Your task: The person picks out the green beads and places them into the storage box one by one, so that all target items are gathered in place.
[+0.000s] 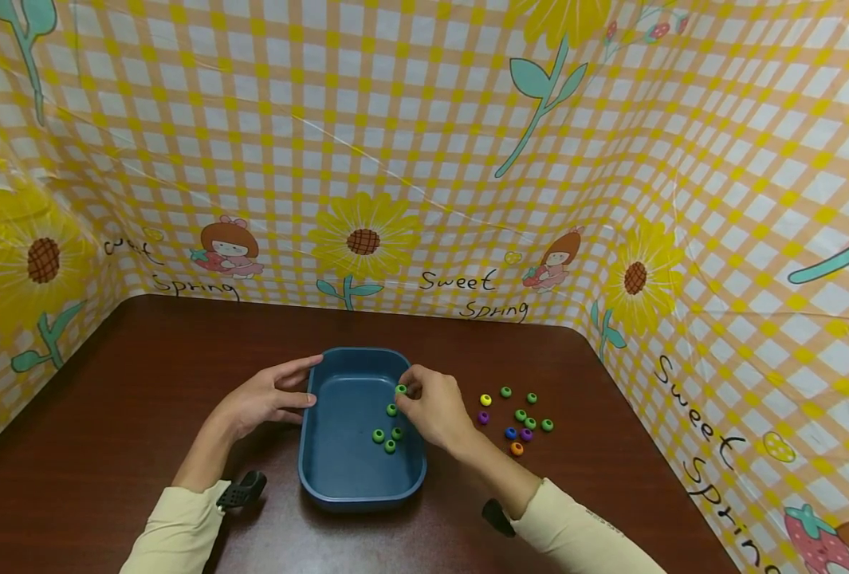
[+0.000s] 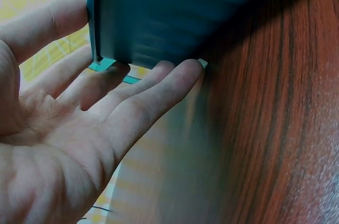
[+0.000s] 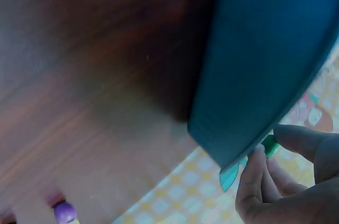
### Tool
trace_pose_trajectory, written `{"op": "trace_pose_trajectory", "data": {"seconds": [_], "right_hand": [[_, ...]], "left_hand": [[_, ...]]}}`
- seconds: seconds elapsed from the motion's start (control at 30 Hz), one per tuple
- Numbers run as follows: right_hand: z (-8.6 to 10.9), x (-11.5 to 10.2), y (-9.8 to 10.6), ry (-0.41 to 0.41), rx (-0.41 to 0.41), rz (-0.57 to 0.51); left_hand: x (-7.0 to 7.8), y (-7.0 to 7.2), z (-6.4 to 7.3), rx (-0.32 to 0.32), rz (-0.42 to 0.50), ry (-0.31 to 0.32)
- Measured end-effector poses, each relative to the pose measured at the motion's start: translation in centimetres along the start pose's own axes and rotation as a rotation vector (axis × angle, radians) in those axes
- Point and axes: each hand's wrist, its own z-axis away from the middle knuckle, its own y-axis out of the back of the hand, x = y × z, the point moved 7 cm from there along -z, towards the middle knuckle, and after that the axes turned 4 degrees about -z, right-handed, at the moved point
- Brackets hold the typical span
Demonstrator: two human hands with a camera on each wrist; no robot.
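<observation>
A dark blue rectangular bin [image 1: 348,478] stands on the table, with several green beads [image 1: 378,436] on its floor toward the right side. My left hand [image 1: 269,396] rests against the bin's left wall; its fingers are spread, thumb at the rim, as the left wrist view also shows. Over the right rim, my right hand [image 1: 434,406] pinches a green bead [image 1: 401,389] between thumb and fingertips. That pinched bead [image 3: 270,145] shows beside the bin's outer wall in the right wrist view.
Right of the bin lie loose beads: several green ones [image 1: 520,415], a yellow bead [image 1: 485,400], two purple beads [image 1: 484,418], a blue bead [image 1: 511,434] and an orange bead [image 1: 516,450]. A checked, sunflower-print cloth [image 1: 395,159] encloses the brown table [image 1: 180,359] at the back and sides.
</observation>
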Motion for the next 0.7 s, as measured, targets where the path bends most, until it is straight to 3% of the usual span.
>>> {"op": "trace_pose_trajectory", "data": {"seconds": [0.47, 0.7], "right_hand": [[0.9, -0.3, -2.0, 0.059, 0.019, 0.021], [1.7, -0.2, -2.8, 0.091, 0.023, 0.089]], "left_hand": [[0.1, -0.1, 0.1, -0.012, 0.005, -0.008], [0.1, -0.1, 0.1, -0.019, 0.005, -0.006]]}}
